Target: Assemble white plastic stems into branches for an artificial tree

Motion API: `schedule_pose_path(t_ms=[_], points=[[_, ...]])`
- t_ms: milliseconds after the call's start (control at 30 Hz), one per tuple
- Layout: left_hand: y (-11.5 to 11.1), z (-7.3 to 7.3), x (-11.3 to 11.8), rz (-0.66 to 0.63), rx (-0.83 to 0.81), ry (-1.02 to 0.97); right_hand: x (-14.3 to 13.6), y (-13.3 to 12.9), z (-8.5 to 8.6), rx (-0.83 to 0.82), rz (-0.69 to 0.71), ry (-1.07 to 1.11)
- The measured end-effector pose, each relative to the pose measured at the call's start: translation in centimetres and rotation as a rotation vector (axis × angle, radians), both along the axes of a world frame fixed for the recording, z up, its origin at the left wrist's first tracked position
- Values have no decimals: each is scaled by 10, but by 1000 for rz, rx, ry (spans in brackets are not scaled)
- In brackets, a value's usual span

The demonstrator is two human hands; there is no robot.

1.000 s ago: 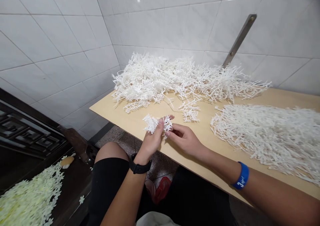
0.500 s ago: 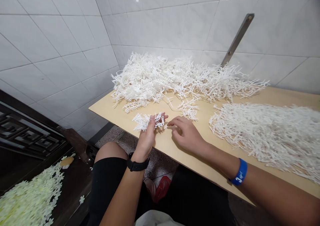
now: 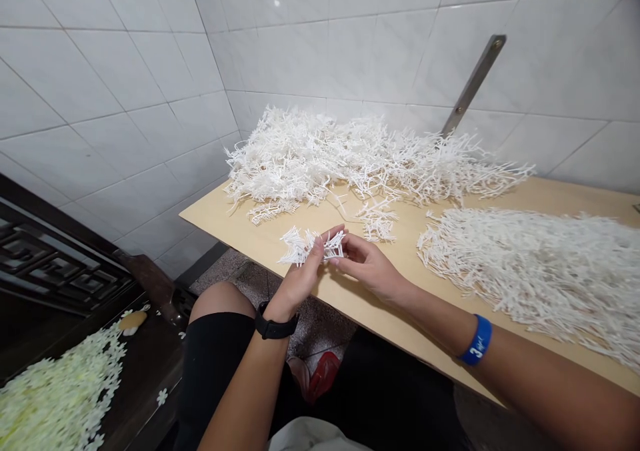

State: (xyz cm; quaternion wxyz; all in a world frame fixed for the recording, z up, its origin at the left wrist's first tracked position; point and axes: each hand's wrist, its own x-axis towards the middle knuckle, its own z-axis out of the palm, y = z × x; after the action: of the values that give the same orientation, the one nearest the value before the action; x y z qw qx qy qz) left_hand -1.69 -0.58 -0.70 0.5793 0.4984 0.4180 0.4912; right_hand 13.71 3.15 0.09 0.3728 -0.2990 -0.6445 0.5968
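Left hand: our left hand (image 3: 301,279) grasps a white, finely branched, plastic-looking cluster (image 3: 295,246), thumb laid across its middle, the bristly ends poking out on both sides.
Cluster: held above the pale wood-coloured board (image 3: 215,212), near its front edge, between us and the big heap.
Right hand: our right hand (image 3: 371,268), fingers curled, is at the cluster's right end; we cannot tell whether thumb and forefinger pinch a strand.
What changed: half a second ago our right hand stood apart from the cluster, to its right; now it has come back to it, while the left has kept its hold.
What that means: we judge that the piece-by-piece handling of this cluster goes on, since many prongs remain on it.
Back of the board: a tangled heap of white branching sprigs (image 3: 320,154) lies along the white tiled wall (image 3: 380,51).
In front of the heap: a small white forked sprig (image 3: 379,224) lies apart from our hands.
Right side: a broad spread of loose white slender strands (image 3: 530,271) lies beyond our right hand.
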Motion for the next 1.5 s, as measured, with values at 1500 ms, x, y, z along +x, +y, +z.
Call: schedule_pose_path(t_ms=[1500], points=[[6, 3, -19, -195, -10, -295, 12, -4, -13, 1034, -169, -108]])
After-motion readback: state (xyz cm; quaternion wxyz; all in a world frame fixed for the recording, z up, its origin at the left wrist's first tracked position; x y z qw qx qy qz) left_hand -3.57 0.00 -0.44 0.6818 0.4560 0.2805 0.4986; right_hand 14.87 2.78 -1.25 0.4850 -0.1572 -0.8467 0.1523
